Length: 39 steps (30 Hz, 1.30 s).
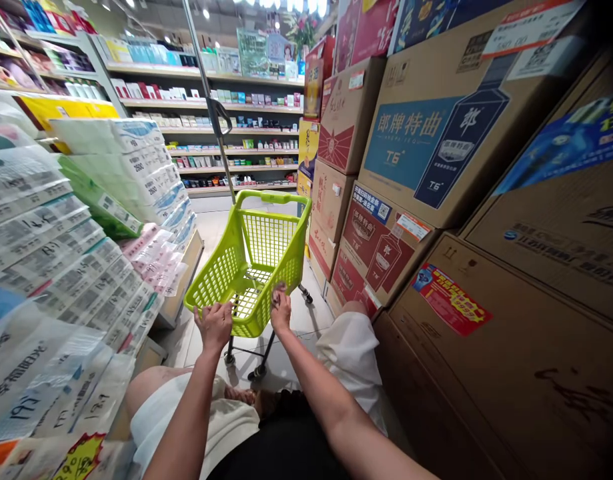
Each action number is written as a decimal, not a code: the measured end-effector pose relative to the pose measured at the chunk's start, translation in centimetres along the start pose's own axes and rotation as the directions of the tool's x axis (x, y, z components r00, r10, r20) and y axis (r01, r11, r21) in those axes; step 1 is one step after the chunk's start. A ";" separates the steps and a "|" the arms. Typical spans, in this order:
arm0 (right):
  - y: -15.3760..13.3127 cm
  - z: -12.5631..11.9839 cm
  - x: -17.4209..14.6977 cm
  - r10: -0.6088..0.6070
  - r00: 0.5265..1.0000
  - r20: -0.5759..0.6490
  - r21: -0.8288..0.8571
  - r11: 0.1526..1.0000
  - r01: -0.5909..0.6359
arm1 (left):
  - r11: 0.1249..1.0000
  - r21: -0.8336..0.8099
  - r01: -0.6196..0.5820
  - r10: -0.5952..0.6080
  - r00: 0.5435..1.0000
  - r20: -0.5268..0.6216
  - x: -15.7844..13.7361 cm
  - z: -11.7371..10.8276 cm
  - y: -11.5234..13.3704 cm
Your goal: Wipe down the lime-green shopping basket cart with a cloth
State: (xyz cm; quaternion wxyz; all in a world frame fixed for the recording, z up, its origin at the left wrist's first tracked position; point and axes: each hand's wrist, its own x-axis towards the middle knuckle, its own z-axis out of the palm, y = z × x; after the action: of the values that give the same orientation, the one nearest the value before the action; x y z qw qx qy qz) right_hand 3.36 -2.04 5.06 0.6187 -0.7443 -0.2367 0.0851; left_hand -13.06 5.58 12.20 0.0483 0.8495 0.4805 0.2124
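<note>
At the near rim of a lime-green plastic shopping cart (249, 327), the left hand (215, 325) is curled over the smooth edge, grasping it, while the right hand (282, 312) pinches a small, crumpled, brownish cloth (278, 292) against the outside of the right side wall. The cart stands upright on the floor just in front of the seated or crouching person, between the bent knees; its tapering basket is moulded in a lattice of small rectangular holes, with a rounded handlebar (271, 197) along the far end and dark tubular legs ending in swivelling casters (257, 373). Loose, wrinkled white trousers (347, 340) cover the thighs on both sides. Pale, glossy floor tiles (211, 223) run beyond. Left of the cart rise heaps of soft tissue packs (141, 167) in shiny, creased plastic film, many marked with handwritten figures. On the right, rigid corrugated cartons are stacked close: a tan liquor carton (426, 127) printed with a dark angular bottle, and a maroon carton (373, 243) beneath it. Farther off, straight shelves (206, 107) hold rows of small boxes and bottles behind a slender metal pole (201, 60).
</note>
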 end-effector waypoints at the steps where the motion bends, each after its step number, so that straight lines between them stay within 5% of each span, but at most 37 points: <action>1: 0.5 0.5 -0.5 0.062 0.998 0.000 -0.012 0.998 -0.062 | 1.000 0.021 -0.017 0.017 1.000 0.006 0.2 0.1 -0.3; 5: -0.6 1.8 -0.3 0.069 0.997 -0.018 0.002 0.998 -0.069 | 0.995 0.080 -0.061 0.062 0.998 -0.008 0.8 0.7 -0.4; 10: -2.3 1.0 0.8 -0.139 0.987 -0.078 0.018 0.990 0.140 | 0.996 0.087 -0.030 0.031 0.999 -0.011 0.4 1.0 1.1; 16: -0.7 -0.1 0.3 0.072 0.995 -0.073 -0.030 0.997 -0.074 | 0.998 0.036 -0.044 0.045 0.998 -0.034 -0.8 1.2 3.3; 22: -2.8 -1.2 2.8 -0.176 0.980 -0.088 -0.019 0.984 0.175 | 0.997 0.038 -0.071 0.072 0.997 -0.021 -1.1 1.5 4.0; 28: -0.1 -1.6 0.5 0.051 0.997 -0.059 -0.028 0.998 -0.053 | 0.996 0.008 -0.088 0.088 0.994 0.063 -1.1 0.8 4.7; 35: -2.7 -1.9 2.9 -0.160 0.983 -0.094 0.021 0.987 0.162 | 0.994 0.036 -0.104 0.102 0.993 0.052 -1.2 1.0 5.3; 39: -0.9 -2.1 1.4 -0.027 0.997 -0.078 0.000 1.000 0.027 | 0.993 0.034 -0.114 0.111 0.991 0.075 -1.5 0.9 5.9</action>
State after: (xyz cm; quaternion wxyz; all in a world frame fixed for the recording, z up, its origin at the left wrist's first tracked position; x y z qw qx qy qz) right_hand 5.24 -3.12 6.67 0.6291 -0.7433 -0.2224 0.0480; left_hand -8.73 1.26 12.62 0.0377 0.8832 0.4337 0.1747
